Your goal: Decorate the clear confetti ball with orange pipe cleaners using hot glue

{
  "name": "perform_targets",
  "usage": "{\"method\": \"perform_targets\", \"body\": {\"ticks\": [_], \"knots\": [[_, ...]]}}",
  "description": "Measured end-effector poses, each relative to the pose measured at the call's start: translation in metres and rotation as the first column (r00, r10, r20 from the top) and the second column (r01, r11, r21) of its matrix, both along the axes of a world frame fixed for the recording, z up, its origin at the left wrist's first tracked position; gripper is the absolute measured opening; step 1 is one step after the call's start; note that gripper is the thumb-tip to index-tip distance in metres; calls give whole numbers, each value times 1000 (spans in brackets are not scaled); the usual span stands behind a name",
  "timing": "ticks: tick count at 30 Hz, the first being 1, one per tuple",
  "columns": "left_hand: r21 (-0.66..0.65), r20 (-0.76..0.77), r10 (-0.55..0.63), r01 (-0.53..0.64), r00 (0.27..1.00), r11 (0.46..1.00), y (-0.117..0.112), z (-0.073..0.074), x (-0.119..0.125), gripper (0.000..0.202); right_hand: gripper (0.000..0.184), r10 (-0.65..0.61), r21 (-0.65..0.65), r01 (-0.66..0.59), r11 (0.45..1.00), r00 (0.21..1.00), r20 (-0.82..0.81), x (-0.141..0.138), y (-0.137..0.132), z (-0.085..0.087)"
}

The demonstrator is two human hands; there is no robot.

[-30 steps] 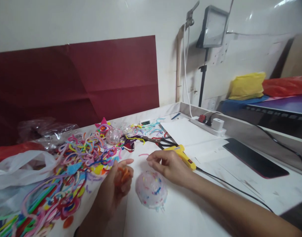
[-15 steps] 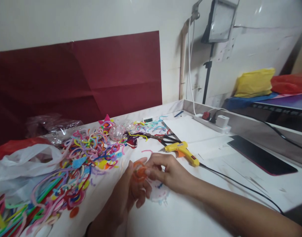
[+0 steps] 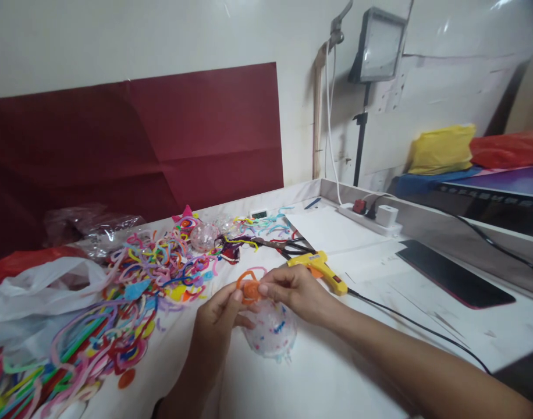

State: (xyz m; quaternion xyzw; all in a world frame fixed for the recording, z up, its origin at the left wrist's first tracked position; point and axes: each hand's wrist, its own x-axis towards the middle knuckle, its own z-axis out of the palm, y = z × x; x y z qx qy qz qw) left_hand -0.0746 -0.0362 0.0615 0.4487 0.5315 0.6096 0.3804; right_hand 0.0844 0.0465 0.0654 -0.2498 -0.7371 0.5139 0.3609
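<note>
Both hands meet over the white table (image 3: 358,372). My left hand (image 3: 218,317) and my right hand (image 3: 292,291) pinch a small orange pipe-cleaner piece (image 3: 248,286) between their fingertips. Just below them lies a clear plastic ball (image 3: 270,334) with coloured flecks inside; the hands hold the orange piece right above its top. A yellow glue gun (image 3: 321,269) lies just behind my right hand, its black cord running off to the right.
A heap of coloured pipe-cleaner pieces (image 3: 131,291) covers the left of the table, with a white plastic bag (image 3: 35,297) beside it. Scissors (image 3: 288,247), a second clear ball (image 3: 204,237), a power strip (image 3: 371,218) and a dark tablet (image 3: 454,273) lie further back and right.
My left hand rose with the orange piece and my right hand came over to pinch it too. Together they brought it above the clear ball.
</note>
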Motion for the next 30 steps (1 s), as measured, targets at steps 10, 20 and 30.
{"method": "perform_targets", "body": {"ticks": [10,20,30], "knots": [[11,-165,6,-5,986,1000,0,-2,-2,28,41,144,-184,-150,972,989,-42,-1,-3,4],[-9,-115,30,-31,993,999,-3,4,4,22,51,120,-156,-137,978,986,-116,4,2,3],[-21,-110,-16,14,994,1000,-5,8,4,28,32,197,-273,-232,934,969,-148,3,0,4]]}}
